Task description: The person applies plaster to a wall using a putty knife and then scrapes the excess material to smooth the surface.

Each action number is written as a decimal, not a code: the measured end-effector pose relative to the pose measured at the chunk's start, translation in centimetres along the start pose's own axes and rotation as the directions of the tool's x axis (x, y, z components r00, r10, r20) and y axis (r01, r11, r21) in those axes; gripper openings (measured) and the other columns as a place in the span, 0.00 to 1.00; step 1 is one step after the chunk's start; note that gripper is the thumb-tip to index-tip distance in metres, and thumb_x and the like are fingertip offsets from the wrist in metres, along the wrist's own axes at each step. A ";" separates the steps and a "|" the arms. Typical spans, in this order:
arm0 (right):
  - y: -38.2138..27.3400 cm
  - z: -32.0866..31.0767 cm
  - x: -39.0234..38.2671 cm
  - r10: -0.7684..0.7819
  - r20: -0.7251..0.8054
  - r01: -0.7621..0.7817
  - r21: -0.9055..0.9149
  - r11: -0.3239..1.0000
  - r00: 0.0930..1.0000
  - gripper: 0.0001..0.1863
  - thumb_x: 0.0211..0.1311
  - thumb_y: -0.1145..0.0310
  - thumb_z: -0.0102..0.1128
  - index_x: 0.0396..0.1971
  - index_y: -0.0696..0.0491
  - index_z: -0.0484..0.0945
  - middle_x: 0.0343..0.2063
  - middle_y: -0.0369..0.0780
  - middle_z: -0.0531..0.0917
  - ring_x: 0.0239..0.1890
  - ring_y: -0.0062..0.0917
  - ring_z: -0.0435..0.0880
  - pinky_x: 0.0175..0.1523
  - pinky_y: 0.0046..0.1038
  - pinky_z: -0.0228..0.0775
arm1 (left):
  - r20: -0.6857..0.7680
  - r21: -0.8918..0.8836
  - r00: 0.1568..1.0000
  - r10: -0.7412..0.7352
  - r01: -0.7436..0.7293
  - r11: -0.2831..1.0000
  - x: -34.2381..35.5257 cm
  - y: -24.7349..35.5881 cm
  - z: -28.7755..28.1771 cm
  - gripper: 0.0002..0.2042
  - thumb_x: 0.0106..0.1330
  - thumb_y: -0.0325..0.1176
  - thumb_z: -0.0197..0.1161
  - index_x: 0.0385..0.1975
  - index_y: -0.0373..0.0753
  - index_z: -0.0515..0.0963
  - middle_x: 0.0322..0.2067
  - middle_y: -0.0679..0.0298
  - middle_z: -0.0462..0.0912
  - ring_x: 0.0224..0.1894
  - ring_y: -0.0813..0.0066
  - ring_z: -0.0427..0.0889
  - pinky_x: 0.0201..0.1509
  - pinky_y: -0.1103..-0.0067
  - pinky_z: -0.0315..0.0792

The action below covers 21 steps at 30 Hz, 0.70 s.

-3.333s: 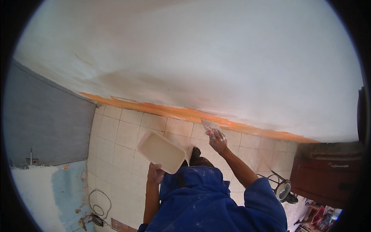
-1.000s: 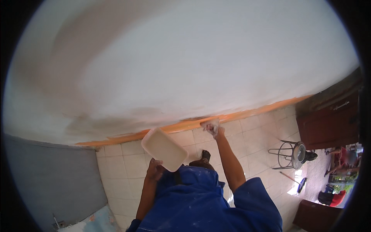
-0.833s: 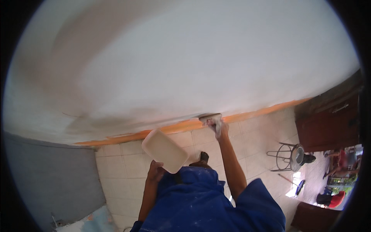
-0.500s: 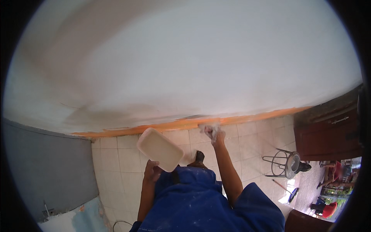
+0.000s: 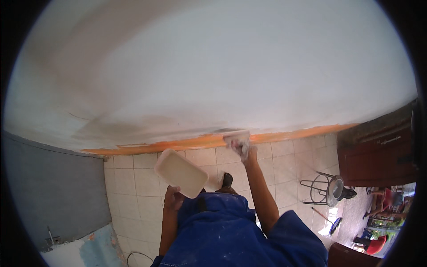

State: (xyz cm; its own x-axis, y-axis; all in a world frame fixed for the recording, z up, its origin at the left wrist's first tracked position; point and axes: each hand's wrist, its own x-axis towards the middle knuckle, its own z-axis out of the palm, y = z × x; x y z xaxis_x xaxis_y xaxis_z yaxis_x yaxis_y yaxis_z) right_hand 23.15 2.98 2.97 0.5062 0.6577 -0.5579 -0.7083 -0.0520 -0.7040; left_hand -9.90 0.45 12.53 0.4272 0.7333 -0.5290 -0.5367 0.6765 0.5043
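Observation:
My left hand point(image 5: 173, 198) grips the lower end of an off-white rectangular tray point(image 5: 205, 176), which holds a pale, smooth substance. My right hand point(image 5: 247, 151), whitened with residue and blurred by motion, grips a flat spreading blade point(image 5: 232, 137) at the foot of the white wall point(image 5: 231, 75), over its orange band point(image 5: 302, 133). A dark smear runs along the wall just above the blade; whether the blade touches the wall I cannot tell exactly. Below lie my dark shoe point(image 5: 227, 180) and blue, speckled clothing point(image 5: 213, 231).
Tiled floor point(image 5: 129, 182) meets a grey surface point(image 5: 53, 178) at left. At right are a metal stool point(image 5: 313, 184) with a bowl point(image 5: 337, 189) on it, a broom point(image 5: 336, 224), a dark red wooden door point(image 5: 373, 160) and people point(image 5: 378, 242) beyond. A cable point(image 5: 135, 253) lies lower left.
Since the earliest frame the view has turned, bringing the stool, broom and doorway further in. My right hand has shifted back and forth with the blade along the wall's base; my left still holds the tray.

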 end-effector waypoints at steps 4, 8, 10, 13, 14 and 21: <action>-6.7 6.5 -4.4 -0.085 0.130 0.083 0.017 0.996 0.988 0.11 0.53 0.78 0.47 0.35 0.68 0.68 0.34 0.51 0.77 0.32 0.37 0.80 0.38 0.32 0.78 | -0.027 -0.003 1.000 0.010 -0.010 1.000 -0.6 -0.1 -1.5 0.32 0.45 0.29 0.55 0.54 0.29 0.57 0.49 0.53 0.68 0.52 0.59 0.70 0.55 0.66 0.67; -5.7 4.0 -10.4 0.006 0.009 -0.007 0.127 0.992 1.000 0.07 0.51 0.81 0.46 0.29 0.69 0.70 0.34 0.52 0.77 0.33 0.38 0.80 0.39 0.34 0.78 | -0.013 -0.041 0.999 0.038 -0.039 0.998 -0.6 -0.1 -1.0 0.32 0.45 0.29 0.54 0.55 0.30 0.57 0.50 0.52 0.67 0.53 0.58 0.69 0.56 0.66 0.66; -1.9 -0.6 -7.2 0.143 -0.082 -0.137 0.071 0.988 0.986 0.06 0.50 0.80 0.46 0.25 0.68 0.70 0.33 0.53 0.77 0.32 0.38 0.80 0.38 0.35 0.79 | -0.028 -0.031 0.999 0.034 -0.035 0.999 -0.7 -0.2 -0.5 0.32 0.45 0.29 0.54 0.55 0.30 0.57 0.50 0.52 0.67 0.53 0.58 0.68 0.56 0.65 0.65; 2.1 -4.7 -1.0 0.203 -0.069 -0.200 0.053 0.978 0.977 0.04 0.48 0.81 0.47 0.22 0.66 0.69 0.29 0.53 0.76 0.30 0.39 0.80 0.36 0.36 0.79 | -0.027 -0.024 0.999 0.034 -0.035 0.999 -0.4 0.3 -0.2 0.32 0.45 0.29 0.54 0.55 0.30 0.57 0.50 0.53 0.67 0.53 0.58 0.68 0.57 0.65 0.64; 2.0 -5.1 1.1 0.162 -0.052 -0.154 0.128 0.980 0.986 0.03 0.46 0.82 0.48 0.22 0.67 0.69 0.26 0.53 0.76 0.28 0.40 0.79 0.35 0.36 0.79 | -0.021 -0.028 0.999 0.027 -0.027 0.999 -0.4 0.3 0.1 0.32 0.45 0.29 0.54 0.55 0.30 0.57 0.50 0.53 0.67 0.53 0.57 0.68 0.57 0.65 0.64; -7.6 4.7 -4.4 -0.188 0.063 0.191 -0.037 0.981 0.980 0.07 0.51 0.77 0.51 0.26 0.67 0.70 0.25 0.47 0.78 0.27 0.30 0.80 0.34 0.31 0.79 | -0.037 -0.008 0.998 0.042 -0.043 0.999 0.2 0.1 -1.9 0.32 0.45 0.30 0.54 0.55 0.32 0.57 0.50 0.54 0.67 0.53 0.57 0.68 0.57 0.65 0.65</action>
State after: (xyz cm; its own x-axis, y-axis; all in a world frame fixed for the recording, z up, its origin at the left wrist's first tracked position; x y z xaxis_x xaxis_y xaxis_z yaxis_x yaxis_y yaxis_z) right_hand 24.02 4.08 12.85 0.5986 0.7014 -0.3869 -0.5799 0.0462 -0.8134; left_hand -11.22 0.53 11.18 0.3766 0.7582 -0.5323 -0.5602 0.6440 0.5210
